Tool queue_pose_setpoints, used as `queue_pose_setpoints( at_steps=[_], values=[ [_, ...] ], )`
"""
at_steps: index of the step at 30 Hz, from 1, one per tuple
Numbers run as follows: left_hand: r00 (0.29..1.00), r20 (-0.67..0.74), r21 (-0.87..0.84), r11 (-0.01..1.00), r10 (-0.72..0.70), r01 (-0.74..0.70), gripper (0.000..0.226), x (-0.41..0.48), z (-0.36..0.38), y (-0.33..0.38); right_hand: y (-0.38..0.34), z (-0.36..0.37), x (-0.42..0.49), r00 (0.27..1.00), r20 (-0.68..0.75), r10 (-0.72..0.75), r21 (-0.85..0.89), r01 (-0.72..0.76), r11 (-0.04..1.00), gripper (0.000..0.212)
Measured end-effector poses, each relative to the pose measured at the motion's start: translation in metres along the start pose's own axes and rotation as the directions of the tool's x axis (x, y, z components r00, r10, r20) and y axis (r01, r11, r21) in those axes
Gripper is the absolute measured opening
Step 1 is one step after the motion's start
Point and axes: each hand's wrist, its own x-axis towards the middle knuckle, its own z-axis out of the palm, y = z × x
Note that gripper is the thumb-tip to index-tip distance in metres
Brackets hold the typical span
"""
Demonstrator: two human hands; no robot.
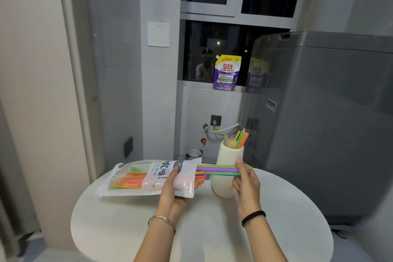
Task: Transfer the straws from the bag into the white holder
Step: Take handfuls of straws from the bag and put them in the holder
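Note:
A clear and white plastic bag (138,178) of coloured straws is held level above the round white table (127,225), its open mouth to the right. My left hand (173,190) grips it near the mouth. My right hand (246,183) pinches a few straws (217,169), purple, green and yellow, drawn partly out of the mouth and lying horizontally in front of the white holder (228,157). The holder stands upright on the table behind my right hand, with several green, yellow, pink and orange straws (239,139) leaning inside it.
A grey washing machine (323,123) stands close on the right of the table. A purple detergent pouch (226,73) sits on the window sill behind. A tiled wall and a door frame are on the left.

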Motion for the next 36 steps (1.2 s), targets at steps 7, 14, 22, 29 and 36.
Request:
queue_pose_setpoints(
  at_steps=[7, 14, 22, 29, 36],
  values=[
    [1.000, -0.008, 0.041, 0.999, 0.000, 0.000, 0.017, 0.004, 0.003, -0.010, 0.011, 0.017, -0.010, 0.996, 0.023, 0.083, -0.059, -0.082, 0.995, 0.015],
    [0.998, -0.027, -0.051, 0.997, 0.050, -0.051, 0.022, 0.006, 0.002, -0.006, 0.003, 0.004, -0.002, 0.994, -0.105, -0.005, 0.015, 0.006, 1.000, 0.006],
    [0.999, 0.016, -0.001, 0.999, -0.042, 0.042, 0.011, 0.001, 0.011, -0.021, 0.011, 0.015, -0.008, 1.000, 0.002, -0.007, -0.077, 0.007, 0.997, 0.008],
    [0.999, 0.022, -0.057, 0.998, -0.031, 0.033, 0.041, 0.003, 0.014, -0.014, -0.004, -0.004, 0.005, 0.961, -0.215, -0.175, -0.044, 0.169, 0.985, 0.019],
    [1.000, 0.005, -0.083, 0.996, -0.028, 0.028, 0.042, 0.006, 0.023, -0.017, -0.037, -0.027, 0.025, 0.931, -0.208, -0.301, -0.134, 0.277, 0.951, 0.028]
  ],
)
